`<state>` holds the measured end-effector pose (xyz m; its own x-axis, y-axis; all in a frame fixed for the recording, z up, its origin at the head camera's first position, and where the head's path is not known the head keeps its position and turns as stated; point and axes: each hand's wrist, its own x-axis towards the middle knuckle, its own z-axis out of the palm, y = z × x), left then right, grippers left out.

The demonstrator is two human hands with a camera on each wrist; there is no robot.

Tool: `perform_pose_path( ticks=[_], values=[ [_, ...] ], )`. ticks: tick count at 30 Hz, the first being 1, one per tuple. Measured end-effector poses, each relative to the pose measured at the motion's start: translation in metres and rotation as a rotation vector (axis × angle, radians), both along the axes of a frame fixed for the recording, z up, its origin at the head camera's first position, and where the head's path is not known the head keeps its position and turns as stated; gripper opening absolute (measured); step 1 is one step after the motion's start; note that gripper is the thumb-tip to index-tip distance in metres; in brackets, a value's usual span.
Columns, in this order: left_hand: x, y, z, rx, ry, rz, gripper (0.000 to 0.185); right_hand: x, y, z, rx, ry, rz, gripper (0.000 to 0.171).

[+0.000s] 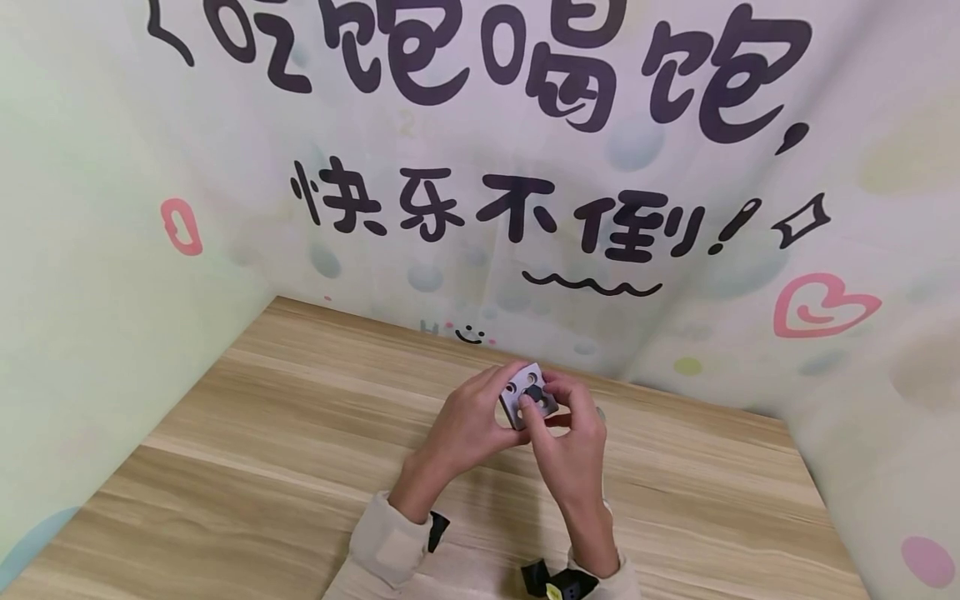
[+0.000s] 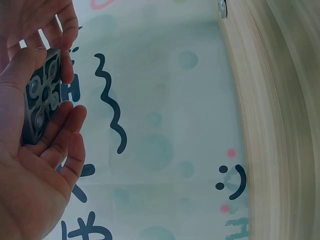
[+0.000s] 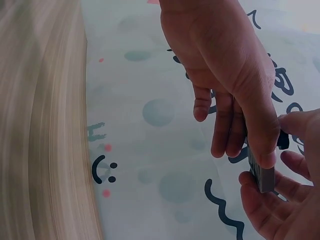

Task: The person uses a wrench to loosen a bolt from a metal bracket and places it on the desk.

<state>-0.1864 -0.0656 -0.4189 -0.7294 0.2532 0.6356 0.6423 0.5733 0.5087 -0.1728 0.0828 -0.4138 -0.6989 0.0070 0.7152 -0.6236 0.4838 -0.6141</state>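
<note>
My left hand [image 1: 468, 417] grips a square grey plate [image 1: 513, 398] with round holes near its corners, holding it tilted above the table. In the left wrist view the plate's [image 2: 45, 95] other face shows rings and dark recesses. A small black knob-like piece [image 1: 533, 392] stands at the middle of the plate. My right hand [image 1: 573, 442] pinches this piece between thumb and forefinger. The right wrist view has the plate [image 3: 266, 179] nearly edge-on, with the black piece [image 3: 284, 140] sticking out of one face.
Below the hands lies a wood-grain table [image 1: 300, 417]. A fabric backdrop [image 1: 465, 283] with large dark lettering rises behind it. A small metal piece [image 2: 223, 8] sits at the table's back edge, mostly hidden by my right hand in the head view.
</note>
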Motion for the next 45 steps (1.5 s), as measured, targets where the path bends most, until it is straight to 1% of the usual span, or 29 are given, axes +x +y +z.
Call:
perform_pose_path(
  ticks=[4, 9, 21, 27, 35, 45],
  values=[
    [-0.0003, 0.0002, -0.0008, -0.006, 0.006, 0.008, 0.078, 0.0011, 0.0005, 0.0019, 0.003, -0.004, 0.008, 0.020],
    [-0.0003, 0.0001, -0.0006, -0.005, 0.010, 0.009, 0.078, 0.0014, 0.0010, 0.0027, 0.005, -0.024, 0.019, 0.017],
    [0.0003, -0.0014, -0.0002, -0.005, 0.022, 0.018, 0.077, 0.0012, 0.0023, 0.0022, 0.024, -0.039, 0.043, 0.019],
    [-0.0012, -0.0018, -0.0020, -0.008, 0.032, 0.019, 0.077, 0.0008, 0.0029, 0.0014, 0.020, -0.047, 0.052, 0.020],
    [-0.0010, -0.0024, -0.0013, 0.001, 0.024, 0.013, 0.075, 0.0009, 0.0026, 0.0025, 0.018, -0.001, 0.076, 0.024],
    [-0.0007, -0.0028, -0.0003, 0.008, 0.014, 0.012, 0.073, 0.0016, 0.0046, 0.0029, 0.056, -0.061, 0.079, 0.023]
  ],
)
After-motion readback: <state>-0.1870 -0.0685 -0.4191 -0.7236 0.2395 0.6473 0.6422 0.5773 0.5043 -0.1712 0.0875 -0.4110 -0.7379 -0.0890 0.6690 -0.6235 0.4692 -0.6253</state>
